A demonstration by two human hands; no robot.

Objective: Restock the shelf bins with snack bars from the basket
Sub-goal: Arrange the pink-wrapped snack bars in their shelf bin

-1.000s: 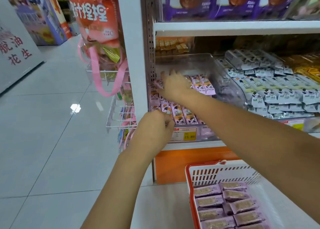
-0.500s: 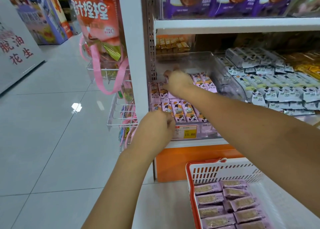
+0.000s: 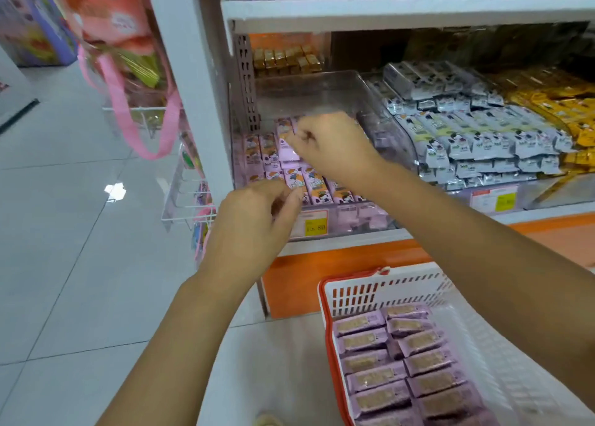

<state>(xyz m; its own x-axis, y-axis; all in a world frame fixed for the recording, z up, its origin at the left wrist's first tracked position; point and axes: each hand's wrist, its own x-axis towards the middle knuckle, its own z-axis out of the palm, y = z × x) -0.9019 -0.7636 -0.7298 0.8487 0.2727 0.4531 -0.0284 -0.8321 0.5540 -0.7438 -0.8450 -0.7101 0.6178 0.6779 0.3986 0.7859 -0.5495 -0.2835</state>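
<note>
Snack bars [image 3: 317,185] lay in rows in the clear shelf bin [image 3: 322,86]. Right hand [image 3: 331,145] pinched a pink bar [image 3: 287,147] between curled fingers. Left hand [image 3: 251,222], at 7 o'clock, had curled fingers; hold indeterminate. Basket [image 3: 386,284] at 5 o'clock held purple bars [image 3: 373,372].

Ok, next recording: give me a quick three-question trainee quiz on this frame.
1. True or false: the red-rimmed basket holds purple-wrapped snack bars.
2. Which place is the right hand reaching into? A) the clear bin of pink bars; B) the bin of yellow wrappers; C) the top shelf.
3. What colour is the price tag on that bin's front?
Key: 1 true; 2 A; 3 yellow.
</note>
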